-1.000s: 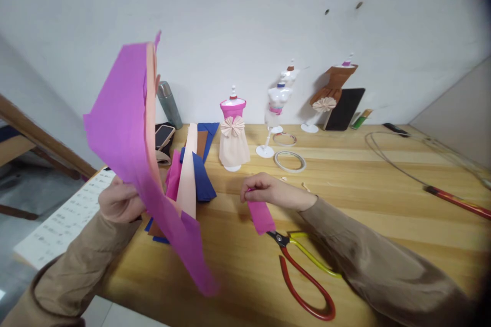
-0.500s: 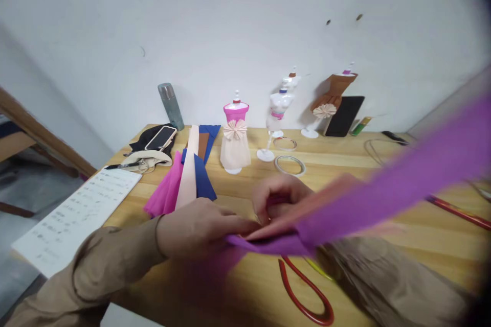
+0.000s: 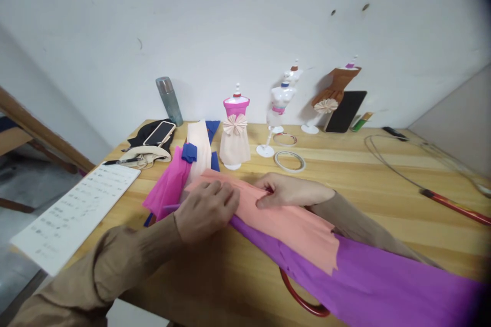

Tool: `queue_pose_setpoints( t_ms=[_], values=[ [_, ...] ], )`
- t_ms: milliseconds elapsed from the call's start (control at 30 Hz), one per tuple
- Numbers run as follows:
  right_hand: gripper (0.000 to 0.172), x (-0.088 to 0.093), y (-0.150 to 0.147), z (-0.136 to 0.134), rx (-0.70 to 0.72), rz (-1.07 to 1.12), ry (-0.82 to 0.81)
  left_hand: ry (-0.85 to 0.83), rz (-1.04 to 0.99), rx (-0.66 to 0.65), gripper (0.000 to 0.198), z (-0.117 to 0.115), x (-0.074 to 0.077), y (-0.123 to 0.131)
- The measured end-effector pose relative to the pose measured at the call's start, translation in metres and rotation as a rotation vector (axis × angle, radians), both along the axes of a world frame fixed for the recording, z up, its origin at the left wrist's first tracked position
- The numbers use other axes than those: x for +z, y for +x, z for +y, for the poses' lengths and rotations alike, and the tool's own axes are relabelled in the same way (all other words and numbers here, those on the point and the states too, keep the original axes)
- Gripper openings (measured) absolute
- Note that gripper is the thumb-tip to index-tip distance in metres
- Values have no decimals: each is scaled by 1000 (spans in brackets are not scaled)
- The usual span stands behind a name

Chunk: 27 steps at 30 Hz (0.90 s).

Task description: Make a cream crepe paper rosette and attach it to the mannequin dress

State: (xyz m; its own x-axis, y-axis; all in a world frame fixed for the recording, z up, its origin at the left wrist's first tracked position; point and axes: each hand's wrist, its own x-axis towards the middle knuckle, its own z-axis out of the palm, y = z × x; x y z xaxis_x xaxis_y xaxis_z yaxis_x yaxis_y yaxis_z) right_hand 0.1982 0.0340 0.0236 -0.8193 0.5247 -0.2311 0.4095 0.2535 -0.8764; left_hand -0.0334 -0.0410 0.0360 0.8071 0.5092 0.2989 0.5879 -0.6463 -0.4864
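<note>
A long purple paper strip (image 3: 391,276) with a salmon paper strip (image 3: 284,219) on top of it runs slantwise across the front of the table. My left hand (image 3: 209,209) is closed around the left part of both strips, its fingers curled over them. Farther right, my right hand (image 3: 289,191) grips the back edge of the salmon strip, thumb on top and the other fingers hidden beneath. Beyond my hands stands a small dress form (image 3: 235,133) with a pink top, a cream bow and a cream skirt.
Magenta paper (image 3: 164,189), cream and blue pieces lie left of centre. Tape rolls (image 3: 289,162) and more dress forms (image 3: 283,99) stand behind. A written sheet (image 3: 76,214), a phone (image 3: 160,133) and a bottle (image 3: 169,100) are at left. Red-handled scissors (image 3: 303,299) lie partly under the purple strip.
The strips have swung down from the raised right side and now lie lower and flatter. The salmon strip shows much more. My left hand has moved slightly up, and my right hand has opened out flatter.
</note>
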Motion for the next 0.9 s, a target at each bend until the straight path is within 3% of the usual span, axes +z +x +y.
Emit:
queue_pose_setpoints(
  t_ms=[167,333,567,733,800,900],
  values=[
    [34,-24,9,23,-210,-36,133,-117,18,161,32,16,-23,-11],
    [29,-33,14,30,-267,-43,111,-115,54,93,23,18,-28,-17],
    [34,-34,14,31,-241,-105,118,-81,32,18,23,9,-22,-16],
    [32,-27,14,27,-227,-85,-14,-163,-136,21,18,-16,6,-15],
    [31,-23,15,24,-222,-66,-75,-350,-329,144,18,-21,27,-24],
    [34,-19,15,22,-206,-23,-84,-798,-787,395,14,-12,59,-58]
  ],
)
